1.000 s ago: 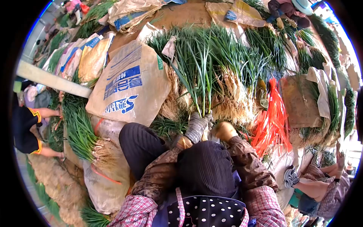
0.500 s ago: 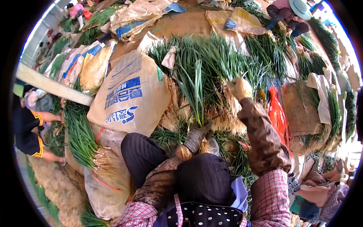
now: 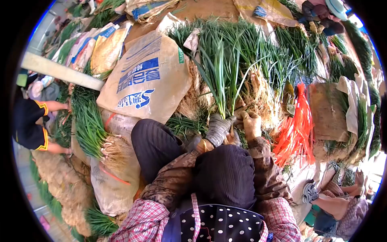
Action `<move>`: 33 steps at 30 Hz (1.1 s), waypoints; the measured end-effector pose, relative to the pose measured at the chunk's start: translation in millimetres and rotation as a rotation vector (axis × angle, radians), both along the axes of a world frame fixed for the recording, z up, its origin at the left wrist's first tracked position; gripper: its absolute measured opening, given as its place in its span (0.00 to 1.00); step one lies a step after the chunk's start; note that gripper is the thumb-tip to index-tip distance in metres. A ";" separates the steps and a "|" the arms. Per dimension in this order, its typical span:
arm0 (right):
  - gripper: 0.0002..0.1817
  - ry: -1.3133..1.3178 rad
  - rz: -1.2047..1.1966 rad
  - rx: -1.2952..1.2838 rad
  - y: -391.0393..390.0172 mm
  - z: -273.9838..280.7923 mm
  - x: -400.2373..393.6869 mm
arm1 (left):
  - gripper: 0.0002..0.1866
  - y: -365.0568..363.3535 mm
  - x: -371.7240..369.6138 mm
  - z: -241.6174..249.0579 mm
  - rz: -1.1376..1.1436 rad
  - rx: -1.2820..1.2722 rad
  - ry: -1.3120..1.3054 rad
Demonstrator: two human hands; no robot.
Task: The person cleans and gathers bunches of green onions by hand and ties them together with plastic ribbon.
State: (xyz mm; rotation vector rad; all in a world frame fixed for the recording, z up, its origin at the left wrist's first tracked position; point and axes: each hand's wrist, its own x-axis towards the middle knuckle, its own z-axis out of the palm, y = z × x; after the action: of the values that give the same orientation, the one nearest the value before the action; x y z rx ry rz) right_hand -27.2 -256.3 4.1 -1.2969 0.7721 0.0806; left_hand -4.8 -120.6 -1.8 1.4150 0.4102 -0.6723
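My left hand (image 3: 218, 129), in a grey knit glove, grips the base of an upright bunch of green onions (image 3: 223, 82) just above my knees. My right hand (image 3: 250, 124), in a dirty tan glove, is closed around a few stalks at the same bunch, pressed against the left hand. The leaves fan upward from both hands; pale roots hang below. Behind them lies a big heap of green onions with straw-coloured roots (image 3: 258, 68).
A tan printed sack (image 3: 147, 78) lies to the left. Orange plastic ties (image 3: 296, 129) lie to the right. Another onion bundle (image 3: 90, 129) rests on sacks at my left. A seated person's legs (image 3: 40, 129) show far left, another person (image 3: 338, 201) lower right.
My right hand had reached out into the heap, and has come back with stalks to join the left hand at the bunch. The left hand kept its grip.
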 end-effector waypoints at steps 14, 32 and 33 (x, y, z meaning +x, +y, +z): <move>0.13 0.193 0.873 -1.512 1.5 -28.4 128.9 | 0.13 11.6 2.5 32.3 0.082 -0.044 -0.139; 0.13 -0.118 0.144 -0.420 -4.1 -42.2 46.9 | 0.17 6.4 1.8 0.4 0.056 0.162 -0.240; 0.14 -0.148 0.213 -0.125 -25.0 -60.3 45.4 | 0.17 10.5 -2.5 14.8 0.158 0.016 -0.145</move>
State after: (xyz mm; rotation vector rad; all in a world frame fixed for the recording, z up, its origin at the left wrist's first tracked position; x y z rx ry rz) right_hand 18.1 -281.3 -56.2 -1.4840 0.5171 0.1074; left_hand -7.3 -110.1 13.0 1.4198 0.4085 -0.4363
